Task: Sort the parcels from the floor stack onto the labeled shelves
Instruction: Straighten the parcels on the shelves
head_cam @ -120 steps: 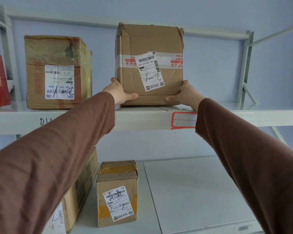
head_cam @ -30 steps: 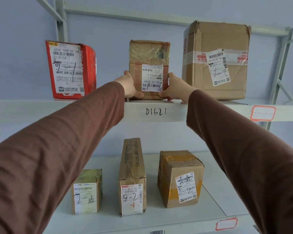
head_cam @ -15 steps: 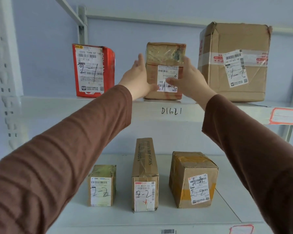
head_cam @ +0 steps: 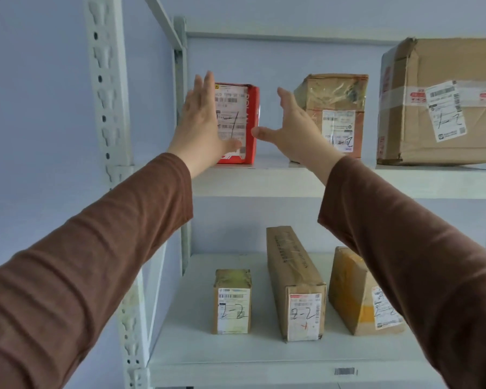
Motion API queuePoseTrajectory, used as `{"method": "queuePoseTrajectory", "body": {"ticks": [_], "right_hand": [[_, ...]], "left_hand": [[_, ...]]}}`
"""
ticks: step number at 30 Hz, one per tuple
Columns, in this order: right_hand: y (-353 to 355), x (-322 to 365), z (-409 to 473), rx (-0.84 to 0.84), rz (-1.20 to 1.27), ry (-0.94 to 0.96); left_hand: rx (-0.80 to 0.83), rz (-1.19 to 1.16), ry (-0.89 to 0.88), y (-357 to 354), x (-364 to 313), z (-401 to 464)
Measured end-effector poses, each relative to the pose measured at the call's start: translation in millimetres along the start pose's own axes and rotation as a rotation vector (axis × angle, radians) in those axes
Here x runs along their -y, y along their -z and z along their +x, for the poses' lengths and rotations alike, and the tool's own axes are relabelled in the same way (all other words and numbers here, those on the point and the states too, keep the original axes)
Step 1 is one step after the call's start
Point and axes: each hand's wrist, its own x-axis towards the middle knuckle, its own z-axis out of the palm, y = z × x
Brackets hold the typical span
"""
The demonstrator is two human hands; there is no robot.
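A red parcel [head_cam: 250, 127] with a white label marked 2-1 stands at the left end of the upper shelf [head_cam: 253, 182]. My left hand [head_cam: 201, 127] is raised in front of its left side, fingers straight, partly covering the label. My right hand [head_cam: 295, 130] is spread open just to the parcel's right, thumb pointing toward it, holding nothing. I cannot tell whether either hand touches the parcel. A small taped brown parcel [head_cam: 337, 113] stands right of my right hand. A large brown carton [head_cam: 443, 108] stands at the far right.
The lower shelf [head_cam: 230, 357] carries three parcels marked 2-2: a small box [head_cam: 232, 301], a long narrow box [head_cam: 295, 279] and a yellow-taped box [head_cam: 357, 293] partly behind my right sleeve. A white perforated upright [head_cam: 107, 108] stands at the left.
Both hands have let go of the small taped brown parcel and moved left to either side of the red parcel. The view has swung left too.
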Motion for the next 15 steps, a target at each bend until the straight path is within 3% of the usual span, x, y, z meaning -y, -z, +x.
{"method": "queuePoseTrajectory", "body": {"ticks": [8, 15], "right_hand": [[-35.0, -0.8, 14.6, 0.148, 0.063, -0.191], [-48.2, -8.3, 35.6, 0.239, 0.016, -0.175]], "left_hand": [[0.256, -0.126, 0.179, -14.5, 37.6, 14.7], [0.343, -0.109, 0.261, -22.2, 38.9, 30.9]]}}
